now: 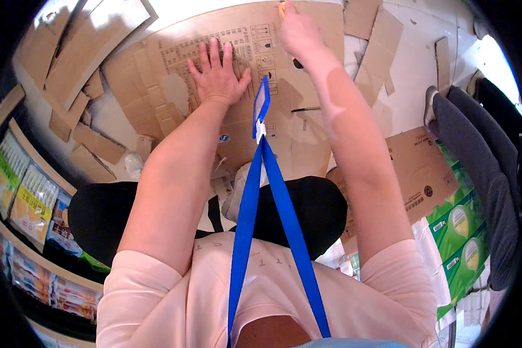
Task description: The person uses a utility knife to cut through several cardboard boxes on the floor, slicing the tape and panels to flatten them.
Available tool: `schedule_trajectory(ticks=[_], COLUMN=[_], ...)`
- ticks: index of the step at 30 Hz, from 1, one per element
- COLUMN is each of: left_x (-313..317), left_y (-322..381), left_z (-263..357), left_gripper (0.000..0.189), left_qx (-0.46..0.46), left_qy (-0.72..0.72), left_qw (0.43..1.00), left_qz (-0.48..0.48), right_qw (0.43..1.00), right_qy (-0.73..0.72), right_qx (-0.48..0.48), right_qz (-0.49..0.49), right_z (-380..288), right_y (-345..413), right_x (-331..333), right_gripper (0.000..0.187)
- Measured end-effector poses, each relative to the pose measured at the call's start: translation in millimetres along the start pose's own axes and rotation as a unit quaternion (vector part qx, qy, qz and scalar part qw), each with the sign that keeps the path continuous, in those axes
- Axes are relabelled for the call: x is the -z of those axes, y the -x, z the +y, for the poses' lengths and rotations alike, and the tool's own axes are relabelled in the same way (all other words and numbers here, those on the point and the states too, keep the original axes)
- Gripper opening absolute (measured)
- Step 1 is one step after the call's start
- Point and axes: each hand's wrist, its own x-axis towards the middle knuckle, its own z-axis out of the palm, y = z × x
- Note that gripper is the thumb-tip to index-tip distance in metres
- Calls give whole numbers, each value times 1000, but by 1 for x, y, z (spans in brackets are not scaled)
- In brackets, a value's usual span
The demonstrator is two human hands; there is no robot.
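A large flattened cardboard sheet [304, 87] with printed handling symbols lies on the floor before me. My left hand [219, 80] is spread flat on it, fingers apart, left of the symbols. At the far edge of the sheet, my right hand [300, 35] grips an orange-and-black utility knife [282, 9]. Its black end shows below the fist, while any blade is hidden or too small to make out. A dark slit [306, 109] marks the cardboard nearer to me. The blue badge holder [262, 102] on my lanyard hangs between the two arms.
Cardboard offcuts [98, 141] litter the floor at left, with more strips [380, 48] at right. Shelves of packaged food [32, 200] line the left side. Another person's dark-trousered legs [483, 165] are at right, beside green packs [461, 230] and a printed cardboard piece [422, 174].
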Motion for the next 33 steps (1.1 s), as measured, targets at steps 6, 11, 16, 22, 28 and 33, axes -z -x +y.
schedule_trajectory(ticks=[6, 11, 16, 22, 28, 33], left_x=[-2, -3, -4, -4, -3, -6], left_y=[1, 0, 1, 1, 1, 3], left_z=[-3, -3, -3, -2, -2, -2], left_gripper=[68, 69, 69, 70, 69, 69], left_qx=[-6, -17, -5, -6, -10, -16], left_qy=[1, -17, -24, -23, -20, -18], left_qw=[1000, 999, 1000, 1000, 999, 998], left_qz=[11, 20, 9, 18, 26, 49], right_qw=[993, 986, 981, 964, 966, 965], right_qy=[77, 132, 168, 221, 219, 221], right_qx=[79, 94, 98, 146, 135, 139], right_qz=[40, 40, 14, 18, -5, -17], right_z=[14, 37, 40, 65, 80, 97], right_y=[0, -3, 24, 46, 65, 82], right_x=[-18, -33, -36, -50, -58, -65], right_gripper=[41, 37, 44, 53, 53, 54])
